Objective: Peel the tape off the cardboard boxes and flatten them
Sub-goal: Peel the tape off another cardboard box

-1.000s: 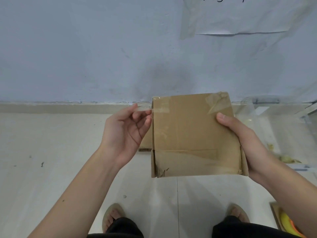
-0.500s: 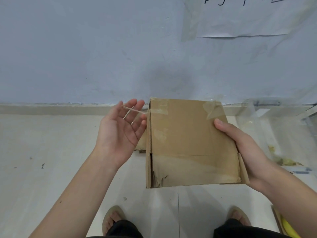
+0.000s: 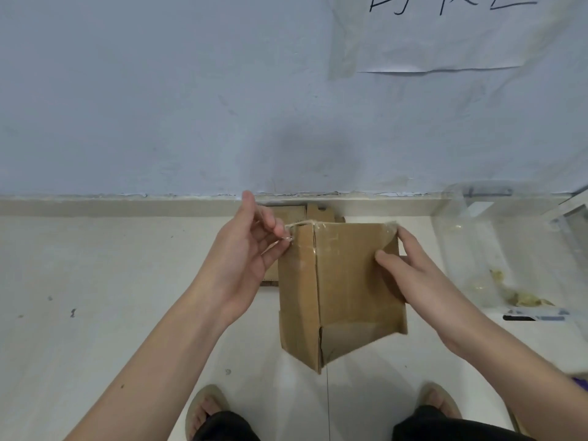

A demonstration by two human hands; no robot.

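**Peeling the strip at the box's top corner**

Starting at the left, the person's left hand (image 3: 246,254) is raised beside the upper left corner of the cardboard box (image 3: 342,289), palm turned towards the viewer. Its thumb and curled fingertips (image 3: 280,231) pinch a thin, twisted strand of clear tape (image 3: 300,225) that runs from the hand across to the box's top edge, where it is attached at the corner seam. The forefinger stands up apart from the pinch

The box itself is held in the air over the pale tiled floor (image 3: 95,297), above the person's sandalled feet, with one vertical corner turned forward. It keeps its shape, not flattened, and glossy patches of tape show along the top edge and at the upper right corner

To the right, the right hand (image 3: 413,272) steadies the box: the thumb presses flat on the front face and the fingers wrap behind the right edge, so their tips are hidden. More brown cardboard (image 3: 318,213) lies against the skirting behind, and a clear plastic container (image 3: 477,243) stands off to the right

I judge the step in hand to be tape peeling, with flattening not begun. The next move seems to call for a firm pull leftwards and away from the seam while the right hand resists, taking care that the narrow strand does not snap
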